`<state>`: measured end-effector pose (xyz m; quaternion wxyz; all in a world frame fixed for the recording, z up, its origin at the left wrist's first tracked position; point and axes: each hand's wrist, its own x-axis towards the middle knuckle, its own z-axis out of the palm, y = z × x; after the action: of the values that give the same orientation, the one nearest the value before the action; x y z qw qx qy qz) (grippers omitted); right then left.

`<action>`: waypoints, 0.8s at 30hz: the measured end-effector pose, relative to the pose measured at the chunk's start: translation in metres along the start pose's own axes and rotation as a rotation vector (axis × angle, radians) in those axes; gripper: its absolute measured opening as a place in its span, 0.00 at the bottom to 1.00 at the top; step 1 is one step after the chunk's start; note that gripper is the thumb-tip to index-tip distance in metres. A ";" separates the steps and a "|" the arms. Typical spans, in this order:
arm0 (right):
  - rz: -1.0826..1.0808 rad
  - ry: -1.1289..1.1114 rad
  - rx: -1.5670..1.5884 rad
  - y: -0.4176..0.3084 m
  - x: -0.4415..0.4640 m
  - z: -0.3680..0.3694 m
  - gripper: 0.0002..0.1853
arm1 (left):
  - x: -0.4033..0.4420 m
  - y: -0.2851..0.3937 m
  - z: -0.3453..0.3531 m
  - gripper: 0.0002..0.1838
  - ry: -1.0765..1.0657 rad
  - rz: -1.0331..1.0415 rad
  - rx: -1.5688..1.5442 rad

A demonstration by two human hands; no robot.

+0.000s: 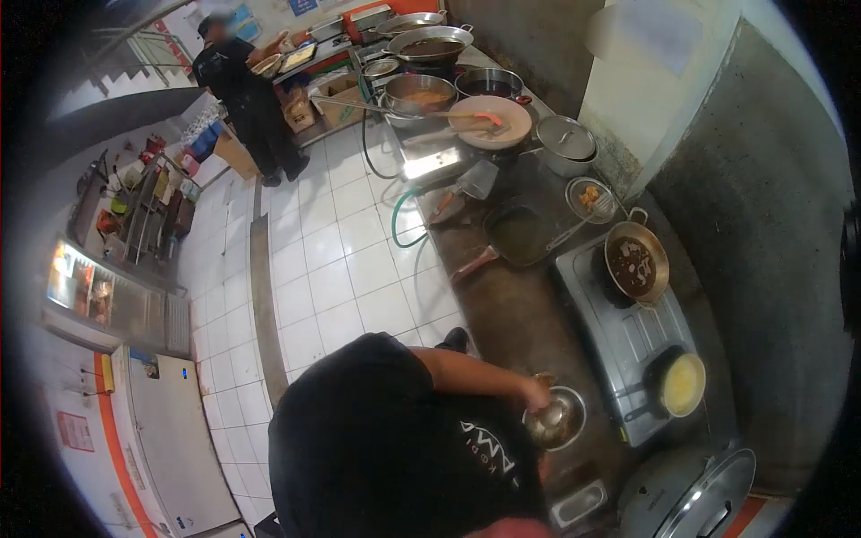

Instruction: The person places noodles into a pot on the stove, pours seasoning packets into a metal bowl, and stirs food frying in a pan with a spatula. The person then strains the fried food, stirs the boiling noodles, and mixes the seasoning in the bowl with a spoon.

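My left hand (538,395) is at the near rim of a round metal bowl (574,435), with its fingers closed on the edge. Something shiny lies inside the bowl, blurred by glare. A reddish patch shows at the bottom edge of the view, but my right hand cannot be made out there. Beyond the bowl, a grey two-burner stove (596,345) carries a brown wok (662,260) of dark liquid with pale pieces in it. On its other burner sits a small frying pan (700,408) with yellow contents.
A rectangular metal tray (578,504) and a large lidded pot (646,489) stand beside the bowl. Up the counter are a dark square pan (518,235), a strainer (606,194) with fried pieces, a lidded pot (560,160) and a pink pan (507,134). Another person (242,99) stands far back.
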<state>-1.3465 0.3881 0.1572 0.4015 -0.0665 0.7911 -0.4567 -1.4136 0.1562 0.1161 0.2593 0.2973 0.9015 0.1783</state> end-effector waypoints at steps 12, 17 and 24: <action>0.121 0.000 0.927 0.084 0.022 0.003 0.18 | -0.007 0.003 -0.004 0.08 -0.027 0.038 0.022; -0.146 0.097 0.388 0.086 0.019 0.006 0.19 | -0.010 0.005 -0.007 0.07 -0.029 0.050 0.034; -0.519 0.161 -0.084 0.119 0.018 -0.001 0.18 | -0.017 0.008 -0.008 0.05 -0.044 0.091 0.056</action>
<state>-1.3282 0.4492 0.0549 0.2037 -0.2468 0.7953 -0.5149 -1.4025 0.1500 0.1322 0.2621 0.3487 0.8858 0.1581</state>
